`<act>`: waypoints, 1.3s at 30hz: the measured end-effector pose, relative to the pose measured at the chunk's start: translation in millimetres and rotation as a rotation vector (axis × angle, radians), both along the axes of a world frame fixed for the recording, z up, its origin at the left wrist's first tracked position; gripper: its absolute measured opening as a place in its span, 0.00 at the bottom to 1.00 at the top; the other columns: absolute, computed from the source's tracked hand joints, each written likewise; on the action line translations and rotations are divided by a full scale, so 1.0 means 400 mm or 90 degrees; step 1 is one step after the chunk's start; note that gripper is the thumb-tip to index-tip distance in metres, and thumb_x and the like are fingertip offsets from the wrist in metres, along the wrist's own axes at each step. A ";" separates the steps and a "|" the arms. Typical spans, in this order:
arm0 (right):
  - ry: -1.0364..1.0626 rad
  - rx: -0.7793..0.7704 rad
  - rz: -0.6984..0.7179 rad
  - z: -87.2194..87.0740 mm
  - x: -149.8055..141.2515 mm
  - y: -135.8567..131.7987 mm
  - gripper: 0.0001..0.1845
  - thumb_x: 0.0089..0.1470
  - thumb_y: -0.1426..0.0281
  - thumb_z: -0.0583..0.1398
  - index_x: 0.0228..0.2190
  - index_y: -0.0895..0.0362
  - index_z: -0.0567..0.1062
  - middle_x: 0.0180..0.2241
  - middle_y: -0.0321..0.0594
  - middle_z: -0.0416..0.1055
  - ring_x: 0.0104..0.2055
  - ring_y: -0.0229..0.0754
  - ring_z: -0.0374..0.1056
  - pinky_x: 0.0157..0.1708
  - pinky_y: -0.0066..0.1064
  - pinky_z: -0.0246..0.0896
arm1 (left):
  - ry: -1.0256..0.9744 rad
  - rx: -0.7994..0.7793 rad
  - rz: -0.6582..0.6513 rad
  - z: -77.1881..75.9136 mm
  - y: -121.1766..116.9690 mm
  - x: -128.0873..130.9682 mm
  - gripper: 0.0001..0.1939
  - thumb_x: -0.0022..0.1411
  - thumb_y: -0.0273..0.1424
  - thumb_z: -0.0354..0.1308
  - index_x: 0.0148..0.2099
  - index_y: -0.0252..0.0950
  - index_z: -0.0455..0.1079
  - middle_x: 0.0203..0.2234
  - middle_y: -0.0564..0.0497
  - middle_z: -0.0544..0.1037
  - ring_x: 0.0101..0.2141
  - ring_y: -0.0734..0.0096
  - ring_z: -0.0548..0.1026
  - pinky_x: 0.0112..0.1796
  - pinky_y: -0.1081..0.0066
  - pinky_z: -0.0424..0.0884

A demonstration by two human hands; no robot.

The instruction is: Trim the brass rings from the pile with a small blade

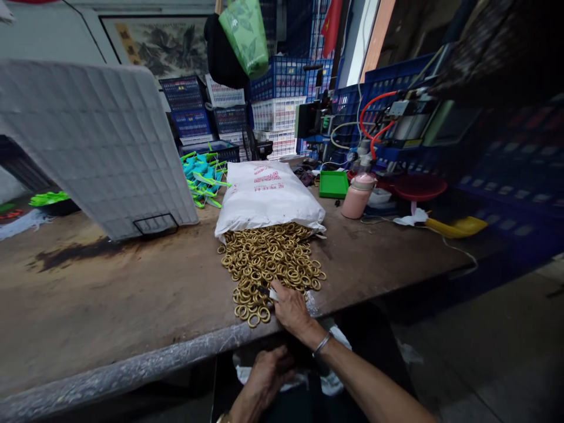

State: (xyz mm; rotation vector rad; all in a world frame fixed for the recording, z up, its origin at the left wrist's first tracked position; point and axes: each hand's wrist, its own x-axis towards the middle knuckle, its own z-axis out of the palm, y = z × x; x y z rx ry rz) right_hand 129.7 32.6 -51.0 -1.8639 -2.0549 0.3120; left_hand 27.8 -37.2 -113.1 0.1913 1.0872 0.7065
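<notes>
Many brass-coloured rings (pixel 268 258) spill in a heap from the mouth of a white printed sack (pixel 268 194) onto the table. At the heap's near right side, my right hand (pixel 293 308) is closed around a small tool (pixel 269 292) with a dark end and a pale part; its exact kind is unclear. That dark end reaches in among the rings. Below the table's front edge is my left hand (pixel 267 376), fingers curled, close to white plastic (pixel 297 380) over my lap. What it holds, if anything, is hidden.
A grey padded panel (pixel 106 147) leans over the brown table (pixel 145 288) on the left. Behind are green and blue plastic parts (pixel 205 176) and stacked crates (pixel 277 111). A pink bottle (pixel 358 197), green tray (pixel 333 184) and red dish (pixel 418 187) stand right.
</notes>
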 end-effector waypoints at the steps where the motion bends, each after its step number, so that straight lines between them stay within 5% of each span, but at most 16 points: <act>1: -0.005 -0.001 0.000 0.000 0.000 0.001 0.18 0.45 0.79 0.51 0.40 0.54 0.67 0.30 0.39 0.73 0.33 0.40 0.67 0.28 0.27 0.45 | -0.006 0.029 -0.018 0.014 -0.006 -0.002 0.07 0.43 0.27 0.63 0.26 0.31 0.67 0.20 0.50 0.70 0.24 0.71 0.69 0.25 0.73 0.64; 5: -0.022 -0.005 -0.008 0.002 -0.002 0.004 0.16 0.47 0.78 0.50 0.38 0.53 0.67 0.29 0.38 0.73 0.31 0.39 0.67 0.28 0.27 0.44 | -0.006 0.162 -0.116 0.080 -0.022 -0.017 0.12 0.43 0.33 0.64 0.29 0.30 0.69 0.22 0.50 0.70 0.24 0.73 0.69 0.23 0.74 0.63; 9: 0.001 -0.025 -0.029 0.008 0.003 0.010 0.16 0.47 0.76 0.51 0.40 0.53 0.67 0.27 0.37 0.72 0.29 0.38 0.65 0.26 0.26 0.44 | 0.038 0.267 -0.117 0.150 -0.009 -0.039 0.14 0.44 0.37 0.63 0.27 0.30 0.69 0.22 0.50 0.70 0.23 0.74 0.69 0.22 0.75 0.64; 15: 0.313 -0.035 -0.037 0.012 0.036 0.043 0.10 0.51 0.70 0.49 0.27 0.57 0.69 0.23 0.34 0.67 0.26 0.35 0.60 0.27 0.24 0.50 | 0.209 0.413 -0.039 0.233 0.077 -0.050 0.15 0.47 0.40 0.59 0.29 0.32 0.67 0.20 0.53 0.69 0.19 0.77 0.66 0.18 0.77 0.63; 22: 0.558 -0.102 -0.008 0.039 0.071 0.057 0.10 0.48 0.67 0.52 0.25 0.58 0.70 0.19 0.30 0.60 0.22 0.32 0.54 0.25 0.23 0.51 | 0.370 0.569 -0.020 0.226 0.181 -0.022 0.13 0.53 0.33 0.53 0.42 0.36 0.65 0.19 0.57 0.65 0.18 0.77 0.63 0.19 0.78 0.60; 27: 0.591 -0.102 -0.020 0.058 0.076 0.069 0.09 0.46 0.67 0.53 0.24 0.58 0.70 0.18 0.30 0.59 0.22 0.32 0.53 0.23 0.23 0.50 | 0.457 0.716 -0.090 0.235 0.227 -0.006 0.05 0.53 0.30 0.54 0.30 0.36 0.70 0.21 0.53 0.69 0.24 0.72 0.65 0.28 0.75 0.61; 32: 0.699 -0.118 -0.066 0.066 0.065 0.073 0.09 0.46 0.64 0.54 0.23 0.57 0.66 0.16 0.28 0.55 0.18 0.29 0.49 0.18 0.22 0.46 | 0.396 0.623 -0.054 0.240 0.237 0.010 0.09 0.54 0.34 0.54 0.25 0.36 0.66 0.16 0.56 0.64 0.19 0.76 0.62 0.22 0.77 0.59; 36: 0.865 -0.284 -0.064 0.085 0.054 0.062 0.14 0.47 0.57 0.54 0.26 0.54 0.60 0.13 0.22 0.47 0.12 0.27 0.38 0.11 0.21 0.36 | 0.301 0.516 -0.033 0.225 0.228 0.020 0.13 0.54 0.41 0.53 0.27 0.36 0.63 0.13 0.59 0.62 0.13 0.80 0.58 0.16 0.79 0.56; 39: 0.934 -0.361 -0.057 0.094 0.052 0.055 0.18 0.45 0.53 0.55 0.26 0.54 0.57 0.14 0.21 0.51 0.11 0.25 0.37 0.09 0.19 0.34 | 0.288 0.513 -0.029 0.214 0.221 0.025 0.14 0.53 0.42 0.54 0.29 0.35 0.64 0.12 0.59 0.63 0.13 0.81 0.59 0.15 0.80 0.57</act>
